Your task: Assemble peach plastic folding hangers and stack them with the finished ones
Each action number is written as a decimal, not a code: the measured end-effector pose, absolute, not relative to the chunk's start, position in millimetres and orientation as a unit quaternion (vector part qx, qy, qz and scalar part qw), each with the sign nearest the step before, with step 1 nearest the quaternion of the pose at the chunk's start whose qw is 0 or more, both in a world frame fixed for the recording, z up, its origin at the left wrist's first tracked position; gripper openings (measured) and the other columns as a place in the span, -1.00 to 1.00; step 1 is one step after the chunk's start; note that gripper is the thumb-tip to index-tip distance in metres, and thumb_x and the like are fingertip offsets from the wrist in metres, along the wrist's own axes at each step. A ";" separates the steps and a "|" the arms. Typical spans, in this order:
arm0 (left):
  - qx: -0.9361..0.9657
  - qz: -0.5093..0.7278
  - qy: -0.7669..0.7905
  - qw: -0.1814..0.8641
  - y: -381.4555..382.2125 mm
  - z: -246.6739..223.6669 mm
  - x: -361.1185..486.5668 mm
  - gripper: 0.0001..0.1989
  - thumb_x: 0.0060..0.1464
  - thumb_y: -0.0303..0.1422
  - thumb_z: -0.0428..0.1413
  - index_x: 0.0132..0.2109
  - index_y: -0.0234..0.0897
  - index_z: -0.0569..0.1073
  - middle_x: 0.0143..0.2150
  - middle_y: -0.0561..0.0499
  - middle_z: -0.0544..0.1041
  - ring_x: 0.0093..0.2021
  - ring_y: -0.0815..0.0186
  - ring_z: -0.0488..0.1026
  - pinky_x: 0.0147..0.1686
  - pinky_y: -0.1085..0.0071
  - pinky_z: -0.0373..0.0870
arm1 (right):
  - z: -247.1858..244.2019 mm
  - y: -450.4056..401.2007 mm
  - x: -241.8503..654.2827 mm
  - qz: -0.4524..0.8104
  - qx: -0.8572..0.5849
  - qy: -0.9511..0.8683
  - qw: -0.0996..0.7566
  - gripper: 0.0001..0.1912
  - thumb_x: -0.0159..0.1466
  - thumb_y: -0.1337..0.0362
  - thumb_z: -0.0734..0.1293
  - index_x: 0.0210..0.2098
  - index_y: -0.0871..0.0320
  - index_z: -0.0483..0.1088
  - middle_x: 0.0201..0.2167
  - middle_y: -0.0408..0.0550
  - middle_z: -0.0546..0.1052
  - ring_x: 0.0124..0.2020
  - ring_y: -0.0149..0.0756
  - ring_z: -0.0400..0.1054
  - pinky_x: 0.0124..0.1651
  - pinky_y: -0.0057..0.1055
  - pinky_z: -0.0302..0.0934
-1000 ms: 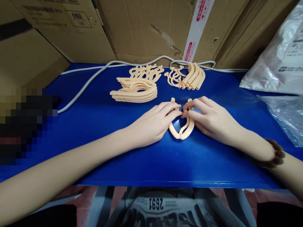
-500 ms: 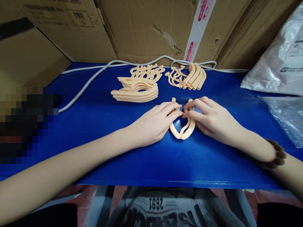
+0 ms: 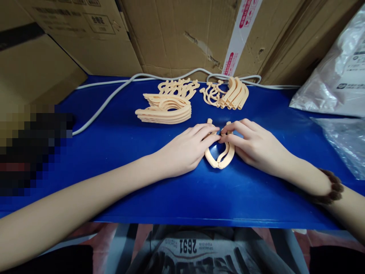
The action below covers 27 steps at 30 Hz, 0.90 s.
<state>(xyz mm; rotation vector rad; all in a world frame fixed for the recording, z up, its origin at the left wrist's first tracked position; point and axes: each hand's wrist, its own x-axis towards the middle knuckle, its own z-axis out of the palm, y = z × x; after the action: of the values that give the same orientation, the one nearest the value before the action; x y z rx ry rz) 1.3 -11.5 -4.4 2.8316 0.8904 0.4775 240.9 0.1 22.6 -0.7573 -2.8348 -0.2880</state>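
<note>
A cream plastic piece [image 3: 210,158] made of curved arms lies on the blue table [image 3: 171,198], its joined end towards me. My left hand [image 3: 189,148] has its fingers bent over the left arm of the piece. My right hand [image 3: 251,142] grips the right arm in the same way, and the fingertips of both hands nearly meet between the arms. Behind my left hand lies a stack of cream curved pieces [image 3: 165,114], with thin hook-shaped pieces [image 3: 178,87] behind it. Further right are more small hooks [image 3: 210,94] beside a row of curved tubes [image 3: 235,94].
A white cable [image 3: 105,102] runs along the back and left. Cardboard boxes [image 3: 171,38] stand behind the table. Plastic-wrapped packages [image 3: 327,83] lie at the right. A dark, pixelated object [image 3: 31,148] is at the left edge.
The upper end of the piece's right arm has shifted slightly inward, towards the left arm. Both hands stay almost in place.
</note>
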 end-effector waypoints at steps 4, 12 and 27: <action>0.940 0.155 0.295 0.065 -11.4 -4.5 1.3 -0.56 0.24 -0.58 -0.10 0.25 -0.43 0.27 0.32 -0.27 0.28 0.38 0.01 0.13 0.32 0.03 0.19 | 21.7 0.3 242.0 -0.109 -0.252 -0.956 0.101 -0.73 0.41 0.37 0.16 -0.07 0.26 0.47 -0.04 0.22 0.49 -0.12 -0.06 0.32 -0.15 -0.18 0.27; 0.937 0.157 0.306 0.054 -12.4 -2.0 0.5 -0.55 0.26 -0.54 -0.09 0.27 -0.45 0.30 0.31 -0.24 0.31 0.34 -0.01 0.17 0.30 0.02 0.20 | 23.9 0.5 244.0 -0.106 -0.301 -0.942 0.103 -0.74 0.43 0.30 0.14 -0.06 0.22 0.43 -0.03 0.18 0.49 -0.12 -0.09 0.37 -0.13 -0.19 0.27; 0.931 0.180 0.314 0.056 -14.5 -3.3 0.1 -0.50 0.31 -0.23 0.03 0.28 -0.40 0.26 0.34 -0.28 0.27 0.40 -0.07 0.10 0.37 -0.09 0.02 | 26.3 1.5 242.4 0.001 -0.288 -0.949 0.129 -0.68 0.41 0.10 0.23 0.00 0.19 0.39 -0.03 0.14 0.56 -0.03 -0.08 0.44 0.00 -0.14 0.25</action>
<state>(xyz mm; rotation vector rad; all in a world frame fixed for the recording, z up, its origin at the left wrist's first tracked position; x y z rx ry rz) 0.1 -14.5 -3.3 2.8230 0.9517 0.5458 242.4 1.5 26.3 -0.8365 -2.7598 0.0018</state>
